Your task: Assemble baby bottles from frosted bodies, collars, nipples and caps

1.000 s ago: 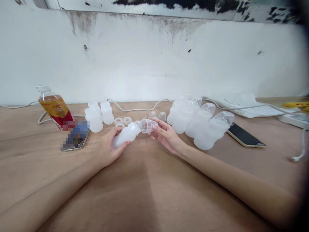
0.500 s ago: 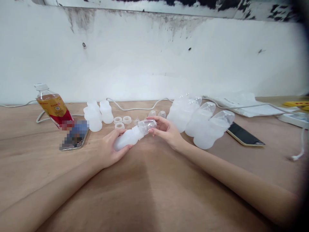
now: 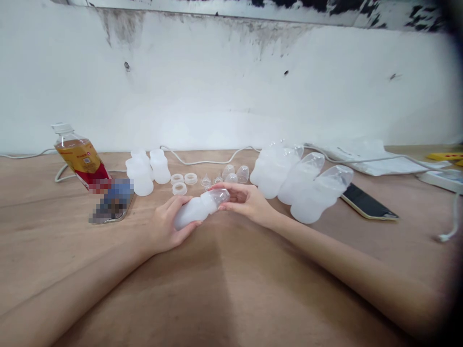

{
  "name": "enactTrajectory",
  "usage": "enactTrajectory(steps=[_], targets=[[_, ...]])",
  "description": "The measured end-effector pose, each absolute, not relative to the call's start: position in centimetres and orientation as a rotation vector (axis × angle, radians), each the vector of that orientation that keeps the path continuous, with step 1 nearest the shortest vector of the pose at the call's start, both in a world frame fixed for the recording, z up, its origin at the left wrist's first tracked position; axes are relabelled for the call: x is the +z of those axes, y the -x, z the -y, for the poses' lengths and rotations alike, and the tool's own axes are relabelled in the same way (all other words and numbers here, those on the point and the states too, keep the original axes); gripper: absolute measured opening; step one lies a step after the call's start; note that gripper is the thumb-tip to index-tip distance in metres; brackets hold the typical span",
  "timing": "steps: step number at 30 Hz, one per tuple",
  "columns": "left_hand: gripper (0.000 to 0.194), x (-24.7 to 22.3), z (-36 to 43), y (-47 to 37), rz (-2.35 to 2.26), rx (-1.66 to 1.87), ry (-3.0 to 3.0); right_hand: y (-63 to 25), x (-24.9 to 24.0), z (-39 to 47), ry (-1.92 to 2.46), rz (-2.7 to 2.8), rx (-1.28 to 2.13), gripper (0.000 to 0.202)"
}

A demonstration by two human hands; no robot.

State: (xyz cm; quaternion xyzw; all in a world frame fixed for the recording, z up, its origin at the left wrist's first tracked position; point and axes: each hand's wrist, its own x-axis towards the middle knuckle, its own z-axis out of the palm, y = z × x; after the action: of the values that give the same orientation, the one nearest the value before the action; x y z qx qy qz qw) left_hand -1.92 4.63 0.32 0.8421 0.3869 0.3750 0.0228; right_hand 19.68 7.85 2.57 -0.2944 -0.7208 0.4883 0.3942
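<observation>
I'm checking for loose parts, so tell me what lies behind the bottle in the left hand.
Behind the bottle, pale rings, small clear pointed pieces and clear domed caps show on the table. Whatever the bottle and right hand cover cannot be seen.

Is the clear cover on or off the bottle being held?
On: the clear cover sits over the top of the white bottle; whether it is fully pressed down, I cannot tell.

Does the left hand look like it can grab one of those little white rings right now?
Probably not as it is: the left hand is wrapped around a white bottle. The rings lie just beyond the hand, though, and nothing seems to stand between.
</observation>
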Motion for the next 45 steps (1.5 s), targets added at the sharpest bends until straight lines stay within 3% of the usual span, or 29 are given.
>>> enactTrajectory(steps=[13,17,20,22,26,38,45], targets=[[0.031,1.1,-4.5,2.0,-1.224,1.025,-2.498,-19.4,3.0,-7.4,0.777,1.907,1.134,0.038],[0.031,1.7,-4.7,1.7,-1.216,0.936,-2.386,-19.5,5.5,-6.9,0.892,2.113,0.817,0.039],[0.046,1.6,-4.8,1.5,-1.081,0.905,-2.388,-20.4,8.7,-5.9,0.979,2.247,0.41,0.038],[0.053,1.3,-4.8,1.4,-0.998,0.906,-2.387,-21.8,10.6,-5.3,1.171,2.253,0.153,0.038],[0.046,0.8,-4.7,1.4,-0.968,0.912,-2.374,-25.4,12.0,-5.5,1.641,2.245,-0.203,0.039],[0.041,0.9,-4.6,1.5,-0.949,0.856,-2.423,-28.2,11.4,-7.7,1.924,2.206,-0.673,0.041],[0.041,0.9,-4.5,1.5,-0.952,0.845,-2.426,-27.9,11.8,-7.2,2.06,2.206,-0.602,0.032]])
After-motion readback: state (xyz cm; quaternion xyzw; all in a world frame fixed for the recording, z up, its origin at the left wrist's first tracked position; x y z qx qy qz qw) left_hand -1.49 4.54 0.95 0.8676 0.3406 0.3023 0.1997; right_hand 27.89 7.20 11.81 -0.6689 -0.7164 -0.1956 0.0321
